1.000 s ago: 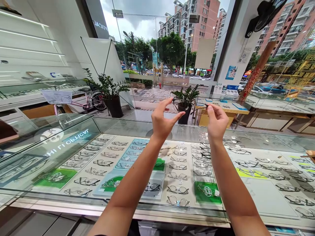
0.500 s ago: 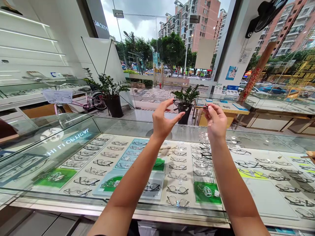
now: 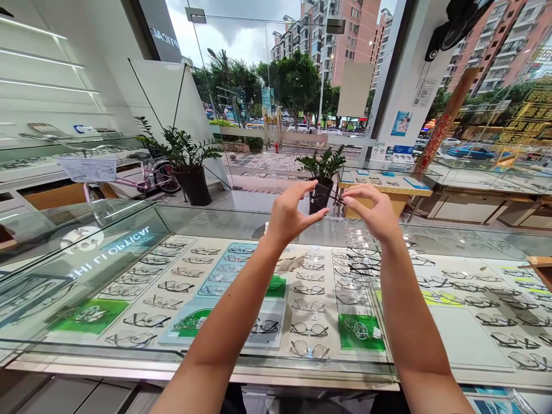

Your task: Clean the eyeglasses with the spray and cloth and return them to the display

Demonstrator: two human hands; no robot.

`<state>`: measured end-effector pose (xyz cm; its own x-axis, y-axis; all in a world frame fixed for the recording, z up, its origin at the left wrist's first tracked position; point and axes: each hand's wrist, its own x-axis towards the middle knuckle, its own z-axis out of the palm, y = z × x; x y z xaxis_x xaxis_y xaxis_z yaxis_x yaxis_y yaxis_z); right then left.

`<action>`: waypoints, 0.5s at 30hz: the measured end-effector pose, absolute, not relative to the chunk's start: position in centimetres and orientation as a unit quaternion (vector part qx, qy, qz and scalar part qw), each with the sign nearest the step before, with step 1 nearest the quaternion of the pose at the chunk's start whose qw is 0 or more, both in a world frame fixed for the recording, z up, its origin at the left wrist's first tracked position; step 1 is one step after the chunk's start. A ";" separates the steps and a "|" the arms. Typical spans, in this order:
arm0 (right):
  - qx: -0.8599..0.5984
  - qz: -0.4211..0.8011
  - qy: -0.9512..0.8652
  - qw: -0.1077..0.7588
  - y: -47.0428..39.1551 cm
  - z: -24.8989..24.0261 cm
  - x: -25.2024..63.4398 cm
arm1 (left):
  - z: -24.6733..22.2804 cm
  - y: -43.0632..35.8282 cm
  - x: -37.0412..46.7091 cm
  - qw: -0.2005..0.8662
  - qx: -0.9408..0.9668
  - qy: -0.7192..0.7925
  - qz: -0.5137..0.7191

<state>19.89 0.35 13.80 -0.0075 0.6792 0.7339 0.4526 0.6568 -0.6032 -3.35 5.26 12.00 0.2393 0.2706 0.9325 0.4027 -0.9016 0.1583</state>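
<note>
Two arms (image 3: pixel 236 299) raised over glass counter (image 3: pixel 302 375) | left fingers (image 3: pixel 303 187) curved apart | right fingers (image 3: pixel 364 192) pinching glasses (image 3: pixel 333 196)

I am counting hands (image 3: pixel 288 216) (image 3: pixel 376 215), two; held eyeglasses (image 3: pixel 331 196), one pair; potted plants (image 3: pixel 186 155) (image 3: pixel 321 168), two; bicycle (image 3: pixel 98 169), one; fan (image 3: pixel 460 24), one.

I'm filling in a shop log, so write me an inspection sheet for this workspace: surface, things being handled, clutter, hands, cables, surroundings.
Surface: glass display counter, transparent, with reflections.
Things handled: dark, thin-framed glasses, held up between the hands; lens detail too small to tell.
Clutter: rows of eyeglass frames and green cards inside the case.
Left hand: thumb and forefinger spread, forefinger at one end of the glasses; contact unclear.
Right hand: fingertips closed on the other end.
Cables: thin cords below the wall fan.
Surroundings: potted plants, bicycle, street beyond the glass.
</note>
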 end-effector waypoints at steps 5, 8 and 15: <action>-0.408 0.145 -0.728 0.533 0.3 13.8 20.4 | 12.0 5.2 -3.4 0.037 -0.811 -0.185 -0.554; -0.389 0.234 -0.745 0.488 0.2 13.9 20.9 | 12.1 5.3 -3.5 -0.051 -0.821 -0.167 -0.544; -0.366 0.400 -0.695 0.472 0.0 13.9 20.1 | 12.0 5.5 -3.2 -0.252 -0.796 -0.122 -0.537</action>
